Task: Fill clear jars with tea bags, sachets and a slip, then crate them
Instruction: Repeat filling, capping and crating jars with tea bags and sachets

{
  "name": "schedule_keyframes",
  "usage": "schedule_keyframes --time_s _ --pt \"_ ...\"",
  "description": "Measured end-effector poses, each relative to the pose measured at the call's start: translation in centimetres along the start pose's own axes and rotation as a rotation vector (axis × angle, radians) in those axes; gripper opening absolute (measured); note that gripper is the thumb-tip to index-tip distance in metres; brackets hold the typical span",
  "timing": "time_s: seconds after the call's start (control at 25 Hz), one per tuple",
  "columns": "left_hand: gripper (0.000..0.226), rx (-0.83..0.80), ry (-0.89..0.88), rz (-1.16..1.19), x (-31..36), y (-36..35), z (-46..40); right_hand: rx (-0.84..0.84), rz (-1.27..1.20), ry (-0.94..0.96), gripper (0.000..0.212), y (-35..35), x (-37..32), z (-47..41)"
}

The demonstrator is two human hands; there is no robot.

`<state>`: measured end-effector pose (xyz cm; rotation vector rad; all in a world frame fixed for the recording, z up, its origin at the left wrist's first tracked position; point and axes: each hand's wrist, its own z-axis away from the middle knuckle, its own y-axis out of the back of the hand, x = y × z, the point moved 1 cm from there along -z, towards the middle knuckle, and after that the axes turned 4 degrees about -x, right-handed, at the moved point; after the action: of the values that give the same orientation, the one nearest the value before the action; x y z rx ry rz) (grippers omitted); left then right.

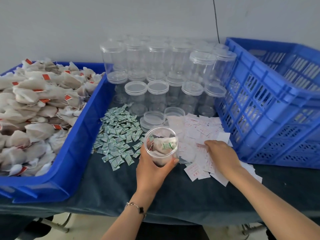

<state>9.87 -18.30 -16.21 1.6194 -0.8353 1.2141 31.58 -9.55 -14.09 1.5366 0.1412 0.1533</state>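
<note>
Left hand [152, 168] grips an open jar [161, 146] (tea bags and a green sachet inside) above the counter [112, 187]. Right hand [222, 155] rests on the slips [199, 134], fingers fairly straight. Sachets [117, 134] lie left of the jar, bin [74, 146] of tea bags [34, 104] far left, crate [270, 104] right.
</note>
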Motion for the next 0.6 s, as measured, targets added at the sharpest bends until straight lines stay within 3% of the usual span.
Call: schedule_keyframes --time_s 0.12,0.28,0.44,0.6 --pt "0.087 -0.007 0.003 -0.006 0.0 0.0 0.0 0.133 0.046 -0.033 0.024 0.2 -0.3 0.2" --pt "0.098 -0.013 -0.011 -0.017 0.0 0.0 0.1 0.285 -0.274 -0.142 0.015 1.2 -1.1 -0.3" --pt "0.095 -0.024 -0.011 0.005 -0.2 0.1 0.2 0.252 -0.298 -0.029 0.024 1.0 -1.7 -0.4" --pt "0.092 -0.027 -0.013 0.0 -0.1 0.2 0.3 0.247 -0.417 -0.036 0.032 0.6 -1.7 -0.5"
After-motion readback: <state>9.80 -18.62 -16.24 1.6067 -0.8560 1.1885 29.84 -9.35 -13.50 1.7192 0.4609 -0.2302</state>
